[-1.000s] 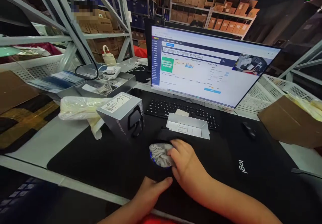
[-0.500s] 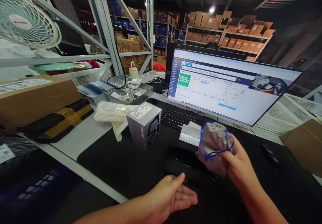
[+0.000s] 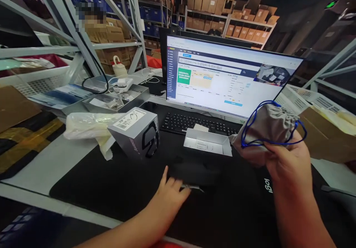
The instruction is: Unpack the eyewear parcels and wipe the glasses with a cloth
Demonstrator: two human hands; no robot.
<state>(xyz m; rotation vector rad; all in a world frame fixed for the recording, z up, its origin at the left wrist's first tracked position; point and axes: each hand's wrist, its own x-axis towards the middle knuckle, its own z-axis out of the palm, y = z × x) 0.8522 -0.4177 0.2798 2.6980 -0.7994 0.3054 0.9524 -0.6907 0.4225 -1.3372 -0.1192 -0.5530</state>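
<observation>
My right hand grips a grey drawstring pouch with a blue cord, held up in front of the monitor. The pouch's gathered neck points up and right. Low over the black desk mat, my left hand has its thumb and fingertips at the near edge of a black object. That object is blurred, so its kind is unclear; a thin silvery line shows along its near edge. Just beyond stands an open white box. A grey product box with a black loop-shaped picture is to the left.
A keyboard lies below the lit monitor. Plastic wrapping and open grey boxes are on the left. A cardboard box stands at right. Metal frame posts rise at left, and a person is behind them.
My right hand has brought the pouch right and up. My left hand has turned palm down and reached the black object. The view has shifted right.
</observation>
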